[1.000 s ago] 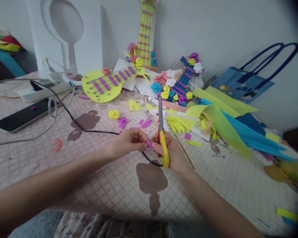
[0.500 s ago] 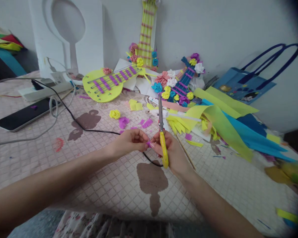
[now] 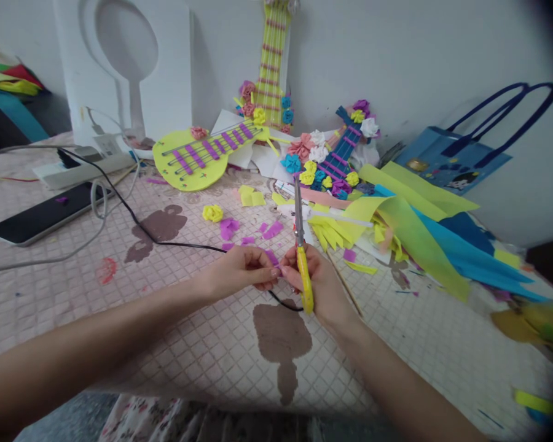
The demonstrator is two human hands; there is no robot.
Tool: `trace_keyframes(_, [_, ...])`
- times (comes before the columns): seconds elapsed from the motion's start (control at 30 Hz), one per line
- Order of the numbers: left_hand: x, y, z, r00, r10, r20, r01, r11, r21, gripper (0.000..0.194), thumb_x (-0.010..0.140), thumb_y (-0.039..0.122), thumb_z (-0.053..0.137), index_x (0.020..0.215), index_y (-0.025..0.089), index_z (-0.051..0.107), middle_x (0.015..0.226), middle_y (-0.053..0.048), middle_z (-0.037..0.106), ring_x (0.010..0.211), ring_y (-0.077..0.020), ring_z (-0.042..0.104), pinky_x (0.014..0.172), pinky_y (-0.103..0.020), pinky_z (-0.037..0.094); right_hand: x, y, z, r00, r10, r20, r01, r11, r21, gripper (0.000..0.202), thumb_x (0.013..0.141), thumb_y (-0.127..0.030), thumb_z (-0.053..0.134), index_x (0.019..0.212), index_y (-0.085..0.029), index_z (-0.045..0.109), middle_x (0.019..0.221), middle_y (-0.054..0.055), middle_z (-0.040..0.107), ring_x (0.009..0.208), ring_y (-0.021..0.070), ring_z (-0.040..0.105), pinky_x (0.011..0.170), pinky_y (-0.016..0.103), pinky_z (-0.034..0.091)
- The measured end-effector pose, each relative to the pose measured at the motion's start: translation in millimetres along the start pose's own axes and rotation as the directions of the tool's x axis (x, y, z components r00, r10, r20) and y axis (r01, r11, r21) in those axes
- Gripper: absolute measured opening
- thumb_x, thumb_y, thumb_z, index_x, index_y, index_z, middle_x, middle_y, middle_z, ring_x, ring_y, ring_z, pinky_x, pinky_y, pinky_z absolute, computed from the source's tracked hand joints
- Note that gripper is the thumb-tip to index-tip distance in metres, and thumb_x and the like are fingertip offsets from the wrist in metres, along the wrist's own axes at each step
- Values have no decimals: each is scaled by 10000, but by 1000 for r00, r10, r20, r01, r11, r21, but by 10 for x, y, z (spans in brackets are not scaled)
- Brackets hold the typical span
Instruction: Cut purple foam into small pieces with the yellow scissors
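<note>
A small piece of purple crepe paper is pinched between the fingertips of my left hand, which is closed. My right hand is closed around the yellow handle of a pair of scissors, whose blades point away from me. Its thumb and fingertips also meet the purple paper where both hands come together. Just beyond lie purple paper scraps and a yellow paper rose. A black cable runs beneath my hands.
Decorated craft guitars lie and lean at the back. A glue gun rests among yellow strips. Sheets of crepe paper and a blue bag are at right. A phone and power strip sit left.
My left fingers have shifted slightly on the purple paper, and more of it shows above the fingertips. The scissors stay in my right hand, almost unmoved.
</note>
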State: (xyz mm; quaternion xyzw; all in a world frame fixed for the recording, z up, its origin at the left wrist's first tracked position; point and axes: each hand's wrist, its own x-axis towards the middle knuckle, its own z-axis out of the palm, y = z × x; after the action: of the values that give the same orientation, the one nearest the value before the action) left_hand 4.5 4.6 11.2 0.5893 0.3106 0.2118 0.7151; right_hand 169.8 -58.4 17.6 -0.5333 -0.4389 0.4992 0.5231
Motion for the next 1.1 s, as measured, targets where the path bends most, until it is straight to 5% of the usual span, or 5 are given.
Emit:
trace_keyframes(0.8, [-32,46,19,996,52,-71,-48,997,62,181,757,239,726,698,120,604,648,-5,646,613,-88,592,619,-211,474,-9,-30,-8,996,85,-15,-85,996,21,333,624,-350,791,802,-211,546,643,-66,515,486,73,394,446,210,337])
trace_keyframes(1.1, [-35,57,21,993,104,-61,-98,989,107,207,747,269,735,700,134,585,633,11,612,588,-80,549,564,-200,431,2,-2,-14,999,20,37,-20,1000,9,304,647,-323,762,823,-219,538,677,-56,525,497,75,382,446,213,293])
